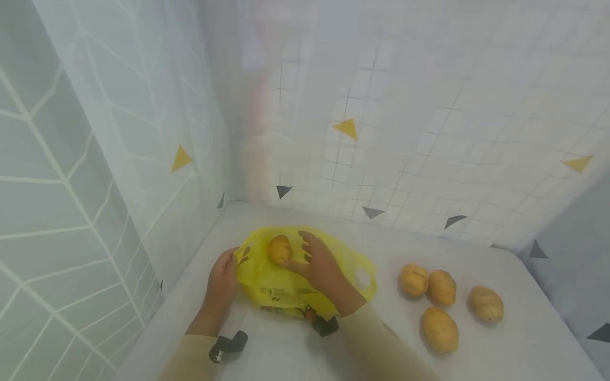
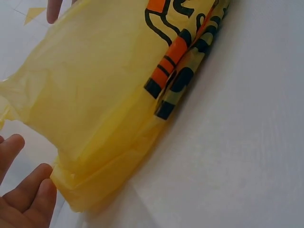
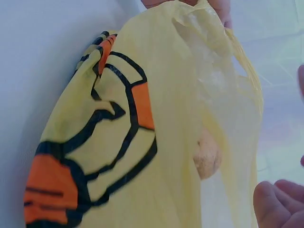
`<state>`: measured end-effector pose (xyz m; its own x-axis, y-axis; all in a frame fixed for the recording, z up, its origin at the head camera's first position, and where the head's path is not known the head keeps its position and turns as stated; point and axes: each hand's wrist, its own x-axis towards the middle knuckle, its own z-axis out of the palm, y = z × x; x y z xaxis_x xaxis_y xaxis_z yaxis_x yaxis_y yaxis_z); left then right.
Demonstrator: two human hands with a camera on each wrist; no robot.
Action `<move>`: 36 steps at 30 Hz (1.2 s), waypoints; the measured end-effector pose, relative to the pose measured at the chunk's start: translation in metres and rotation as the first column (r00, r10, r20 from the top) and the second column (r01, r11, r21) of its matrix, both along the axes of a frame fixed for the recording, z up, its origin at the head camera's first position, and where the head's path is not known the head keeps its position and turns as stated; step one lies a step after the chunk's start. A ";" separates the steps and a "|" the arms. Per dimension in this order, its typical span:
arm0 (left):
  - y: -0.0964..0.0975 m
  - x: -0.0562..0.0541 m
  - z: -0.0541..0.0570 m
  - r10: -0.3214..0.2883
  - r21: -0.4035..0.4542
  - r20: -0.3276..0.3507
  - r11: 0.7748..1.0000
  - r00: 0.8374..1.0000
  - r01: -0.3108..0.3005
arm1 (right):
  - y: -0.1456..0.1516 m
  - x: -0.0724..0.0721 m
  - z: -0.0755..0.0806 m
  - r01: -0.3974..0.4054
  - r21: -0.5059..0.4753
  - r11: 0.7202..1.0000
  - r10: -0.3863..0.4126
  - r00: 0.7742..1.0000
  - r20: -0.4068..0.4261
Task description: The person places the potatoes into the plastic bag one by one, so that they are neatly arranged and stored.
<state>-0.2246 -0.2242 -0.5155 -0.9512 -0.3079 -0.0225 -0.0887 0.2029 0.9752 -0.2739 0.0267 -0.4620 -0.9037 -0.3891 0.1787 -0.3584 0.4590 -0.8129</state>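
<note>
A yellow plastic bag (image 1: 257,280) with dark and orange print lies on the table, its mouth spread upward. My left hand (image 1: 223,278) holds the bag's left edge, thumb side on the near face and fingertips behind it. Inside the mouth sits a potato (image 1: 280,248), also seen through the opening in the right wrist view as a brown patch of potato (image 3: 207,154). My right hand (image 1: 324,267) hovers over the bag opening, fingers spread and thumb pointing toward that potato; nothing is between its fingers. Whether the thumb touches the potato I cannot tell.
Several loose potatoes, one of them the nearest potato (image 1: 439,329), lie on the white table (image 1: 371,360) to the right of the bag. Patterned sheets hang as walls at the left and back. Dark wrist cameras (image 1: 325,325) sit on both wrists.
</note>
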 end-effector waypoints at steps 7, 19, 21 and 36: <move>-0.004 -0.003 -0.005 0.001 -0.002 0.016 1.000 1.000 -0.001 | 0.016 0.006 -0.003 0.026 0.047 0.999 -0.024 0.999 -0.041; -0.010 -0.005 -0.003 0.003 -0.028 0.038 1.000 0.999 -0.002 | 0.047 0.003 -0.004 0.132 0.127 0.983 -0.121 0.989 -0.087; -0.012 -0.004 -0.002 0.001 -0.027 0.034 1.000 0.999 0.000 | 0.052 0.003 -0.003 0.140 0.122 0.983 -0.130 0.987 -0.091; -0.015 -0.004 -0.001 -0.033 -0.003 0.057 0.999 0.998 0.034 | 0.098 -0.002 0.007 0.244 0.097 0.965 -0.242 0.970 -0.036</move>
<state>-0.2283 -0.2396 -0.5165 -0.9581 -0.2761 -0.0759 -0.1372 0.2103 0.9680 -0.2762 0.1251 -0.4547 -0.9693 -0.1754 0.1721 -0.2444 0.6130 -0.7514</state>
